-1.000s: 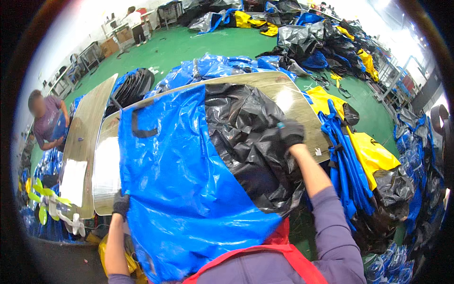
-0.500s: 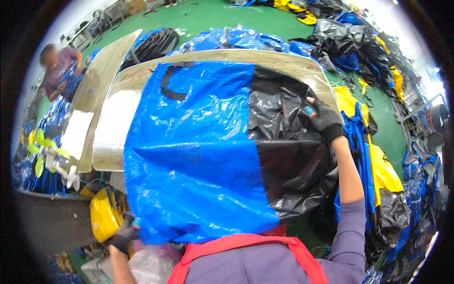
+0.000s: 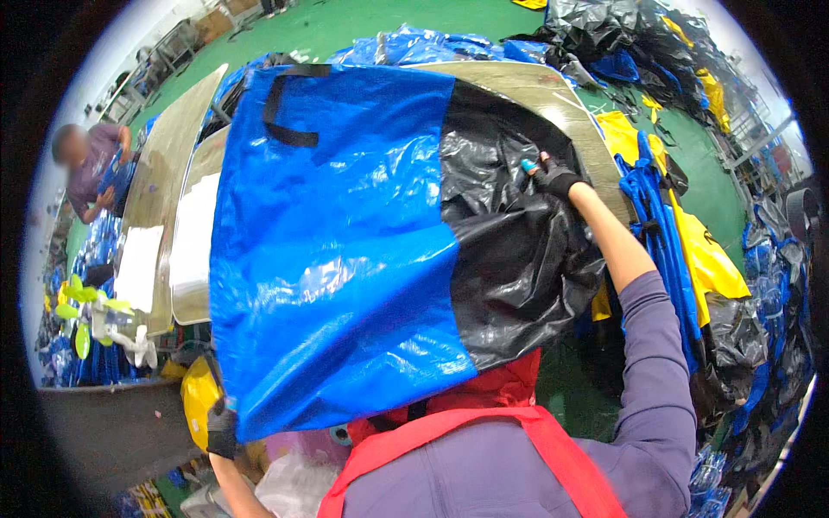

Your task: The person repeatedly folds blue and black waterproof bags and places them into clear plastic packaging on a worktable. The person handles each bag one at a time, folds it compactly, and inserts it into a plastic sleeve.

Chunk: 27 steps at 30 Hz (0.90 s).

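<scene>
A large, shiny blue-and-black tarpaulin piece [image 3: 345, 190] spreads over the worktable [image 3: 553, 99] and hangs past its near edge toward me. A black strap [image 3: 294, 136] bends in a hook shape at its far left corner. My left hand [image 3: 223, 427], in a dark fingerless-type glove, pinches the near left corner of the blue part; some fingers are hidden. My right hand [image 3: 555, 179], gloved alike and with blue on one fingertip, lies with fingers spread on the wrinkled black part. Beside my left hand is a glossy yellow item [image 3: 199, 401].
A second board [image 3: 164, 190] stands at the left, with a small green-bladed fan [image 3: 86, 315] near it. A person [image 3: 91, 164] handles blue material beyond. Blue and yellow pieces [image 3: 699, 250] hang at the right. Heaps of sheeting [image 3: 596, 39] lie on the green floor.
The tarpaulin piece has shifted left and away from me, its near right edge lifting. My right hand has moved left across the black part, which is more bunched. My left hand stays at the corner.
</scene>
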Each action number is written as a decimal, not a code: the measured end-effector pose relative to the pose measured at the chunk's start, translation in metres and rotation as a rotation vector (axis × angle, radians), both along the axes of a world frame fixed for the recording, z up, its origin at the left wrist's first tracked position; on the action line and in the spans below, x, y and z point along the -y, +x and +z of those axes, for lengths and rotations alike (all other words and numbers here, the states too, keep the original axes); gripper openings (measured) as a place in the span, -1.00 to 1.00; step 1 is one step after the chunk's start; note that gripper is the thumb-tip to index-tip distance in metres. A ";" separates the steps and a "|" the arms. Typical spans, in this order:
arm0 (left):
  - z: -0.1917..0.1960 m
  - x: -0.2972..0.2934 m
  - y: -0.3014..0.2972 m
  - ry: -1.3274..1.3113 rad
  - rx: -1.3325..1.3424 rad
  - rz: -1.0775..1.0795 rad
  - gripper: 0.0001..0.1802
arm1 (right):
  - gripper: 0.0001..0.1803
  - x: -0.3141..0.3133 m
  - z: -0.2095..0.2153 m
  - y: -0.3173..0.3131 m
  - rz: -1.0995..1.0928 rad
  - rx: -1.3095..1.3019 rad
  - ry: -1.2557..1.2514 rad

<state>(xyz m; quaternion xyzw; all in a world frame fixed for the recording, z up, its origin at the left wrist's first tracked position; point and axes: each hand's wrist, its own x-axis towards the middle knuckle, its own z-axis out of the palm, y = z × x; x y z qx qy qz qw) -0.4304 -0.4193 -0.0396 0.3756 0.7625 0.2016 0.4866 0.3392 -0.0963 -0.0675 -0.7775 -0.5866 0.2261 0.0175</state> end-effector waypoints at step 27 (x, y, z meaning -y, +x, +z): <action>-0.052 -0.101 0.478 0.656 0.144 -1.593 -0.50 | -0.46 -0.141 0.039 -0.031 0.169 0.368 0.521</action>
